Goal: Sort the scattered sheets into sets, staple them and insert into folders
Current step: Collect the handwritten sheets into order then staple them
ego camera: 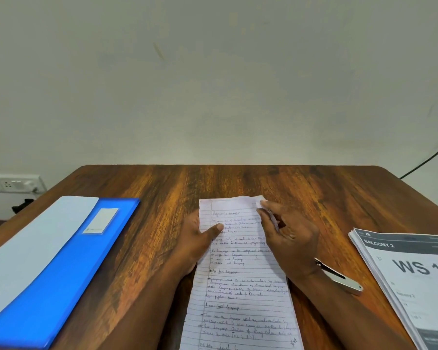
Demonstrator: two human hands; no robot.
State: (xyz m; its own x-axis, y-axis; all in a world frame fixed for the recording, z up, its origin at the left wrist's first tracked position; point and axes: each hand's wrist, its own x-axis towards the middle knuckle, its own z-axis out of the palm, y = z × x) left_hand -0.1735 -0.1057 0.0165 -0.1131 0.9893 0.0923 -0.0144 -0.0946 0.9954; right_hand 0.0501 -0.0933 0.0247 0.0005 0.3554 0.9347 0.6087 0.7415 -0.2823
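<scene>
We look down on a wooden surface [162, 198] set against a pale wall [213, 72], its far edge rounded at both corners. At the left lies a blue folder [68, 269], shut, with a pale sheet across its left side and a small white label near its far end. At the right sits a stack of printed sheets [410, 281], the top one headed "BALCONY 2". In the middle a set of lined, handwritten pages [240, 286] runs from the near edge toward the far side. Our left hand [200, 241] grips its left edge, thumb on top of the page. Our right hand [286, 236] pinches the far right corner, fingers curled round the paper. A metal stapler [341, 279] rests on the surface just right of the right wrist, between the pages and the printed stack.
</scene>
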